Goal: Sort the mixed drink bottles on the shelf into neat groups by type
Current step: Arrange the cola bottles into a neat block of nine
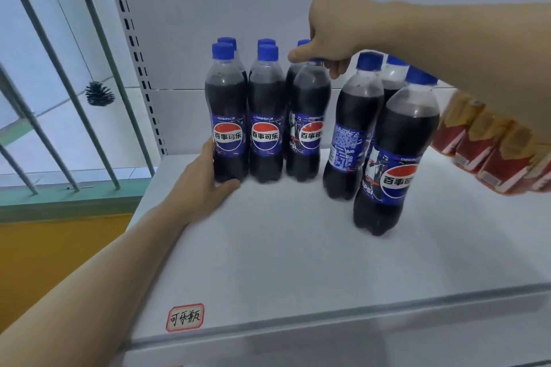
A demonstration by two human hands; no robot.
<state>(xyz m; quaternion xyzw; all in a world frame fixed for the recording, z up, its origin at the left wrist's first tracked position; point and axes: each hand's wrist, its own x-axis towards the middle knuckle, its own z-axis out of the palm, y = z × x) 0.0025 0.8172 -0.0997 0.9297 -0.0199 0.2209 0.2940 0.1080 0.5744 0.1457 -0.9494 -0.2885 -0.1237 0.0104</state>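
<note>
Shop: labelled shelf (298, 262), stocked cola bottles (265, 116)

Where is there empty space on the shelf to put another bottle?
The shelf is bare in front, between the cola bottles and the handwritten label. A narrow gap splits the two bottle clusters. The back is crowded, with red packs at right.

I note cola bottles with blue caps and blue labels, all upright on the white shelf (268, 247). Left group (265, 116): three columns, two deep, touching. Right group (384, 134): three bottles clustered, set apart. Red cartons (489, 155) lie far right.
</note>
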